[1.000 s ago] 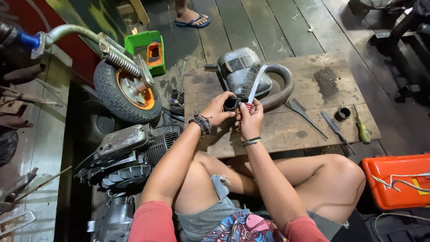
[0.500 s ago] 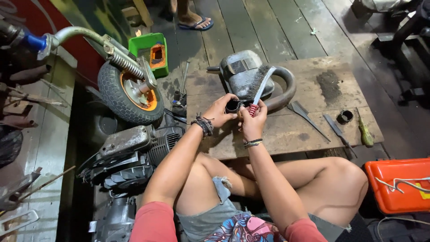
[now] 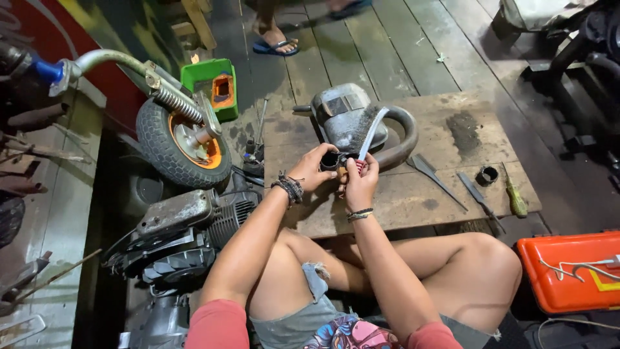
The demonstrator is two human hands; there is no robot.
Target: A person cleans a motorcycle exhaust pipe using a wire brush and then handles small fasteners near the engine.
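Both hands meet at the centre of the frame, over the near edge of a low wooden board (image 3: 413, 200). Left hand (image 3: 316, 169) curls its fingers around a small dark ring-shaped part (image 3: 330, 160), gripping it. Right hand (image 3: 360, 183) is clenched on a toothbrush (image 3: 368, 136), whose pale handle sticks up and away from the fist. Just behind them on the board lies a grey exhaust muffler (image 3: 349, 119) with its curved pipe. To the right rest a flat scraper (image 3: 434, 178), a blade tool (image 3: 476, 197), a small black ring (image 3: 487, 175) and a green-handled screwdriver (image 3: 515, 201). At upper left stands a small wheel (image 3: 184, 143); an orange case (image 3: 568, 271) sits at lower right.
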